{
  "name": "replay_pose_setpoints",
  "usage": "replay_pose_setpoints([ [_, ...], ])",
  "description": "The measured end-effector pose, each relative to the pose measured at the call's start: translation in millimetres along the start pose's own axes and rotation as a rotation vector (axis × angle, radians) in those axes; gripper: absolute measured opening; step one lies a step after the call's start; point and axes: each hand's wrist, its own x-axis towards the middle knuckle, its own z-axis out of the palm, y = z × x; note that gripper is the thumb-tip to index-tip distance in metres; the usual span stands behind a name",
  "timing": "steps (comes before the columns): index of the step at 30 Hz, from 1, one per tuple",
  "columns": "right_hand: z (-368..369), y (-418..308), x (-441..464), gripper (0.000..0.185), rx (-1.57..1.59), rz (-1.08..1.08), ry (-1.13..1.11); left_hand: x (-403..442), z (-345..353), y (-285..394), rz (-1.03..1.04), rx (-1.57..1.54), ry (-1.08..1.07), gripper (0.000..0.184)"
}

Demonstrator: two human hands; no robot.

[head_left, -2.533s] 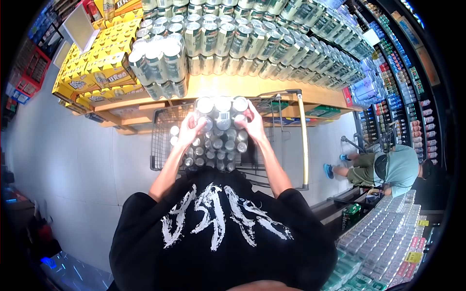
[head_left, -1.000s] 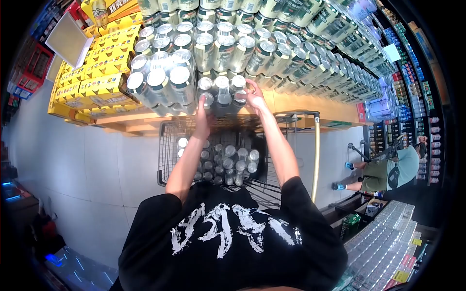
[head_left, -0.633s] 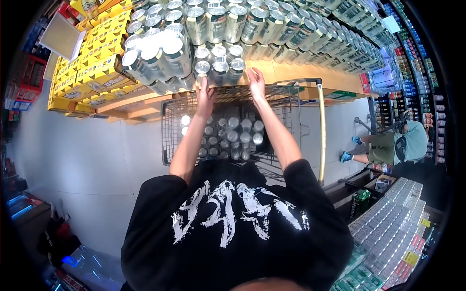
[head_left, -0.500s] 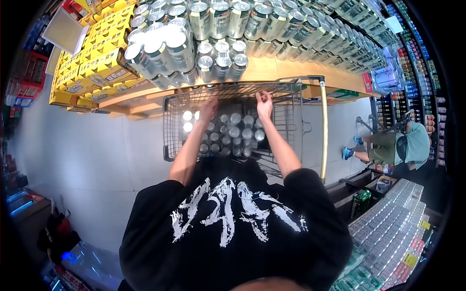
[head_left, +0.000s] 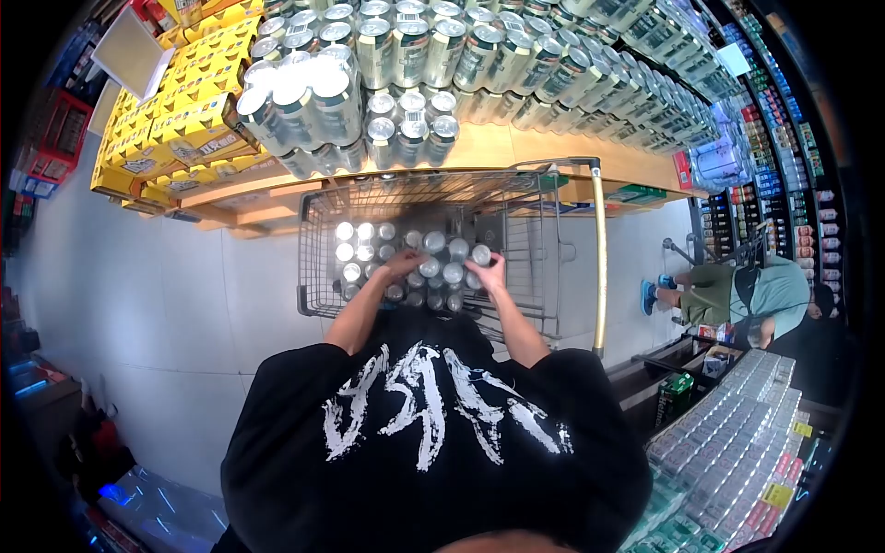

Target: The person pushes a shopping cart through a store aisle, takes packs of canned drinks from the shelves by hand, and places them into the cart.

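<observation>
A wire shopping cart [head_left: 318, 221] stands in front of me with several packs of cans inside. My left hand [head_left: 402, 265] and my right hand [head_left: 489, 273] are on opposite sides of one pack of cans [head_left: 453, 273] in the cart, fingers curled against its end cans. This pack sits higher than the cans [head_left: 366, 251] to its left. On the wooden shelf [head_left: 516, 143] beyond the cart, a six-can pack [head_left: 412, 129] stands upright at the front edge, touched by neither hand.
Yellow boxes [head_left: 198, 120] are stacked at the far left. Rows of cans [head_left: 562, 69] fill the shelf behind. The cart's yellow handle [head_left: 599, 258] is at the right. Beyond it a person [head_left: 770, 295] bends near stacked cans [head_left: 737, 415].
The six-can pack was set on the shelf edge and released. Both hands then drew back down into the cart and took hold of another pack.
</observation>
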Motion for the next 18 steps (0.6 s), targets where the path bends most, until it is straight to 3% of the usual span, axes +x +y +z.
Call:
replay_pose_setpoints([
  [2,4.3,27.1,12.3,0.090,0.030,0.021,-0.033,26.0,0.9,-29.7,0.134,0.203,-0.041,0.065],
  [5,-13.2,-25.6,-34.9,0.089,0.074,0.177,-0.116,19.6,20.3,-35.4,0.164,0.085,0.085,0.057],
  [8,0.3,-0.3,-32.9,0.083,0.216,0.076,-0.005,0.9,29.2,-31.5,0.152,-0.345,0.067,0.054],
  [11,2.6,-5.3,-51.3,0.076,0.420,0.023,0.015,35.5,33.5,-76.7,0.218,-0.182,0.148,0.050],
  [17,-9.3,-58.7,-84.9,0.046,0.609,-0.145,-0.024,-88.2,-6.5,36.3,0.202,-0.233,0.148,0.039],
  [18,-2.7,-68.3,-88.3,0.034,0.567,-0.262,0.100,-101.4,-10.3,50.2,0.175,-0.305,0.143,0.039],
])
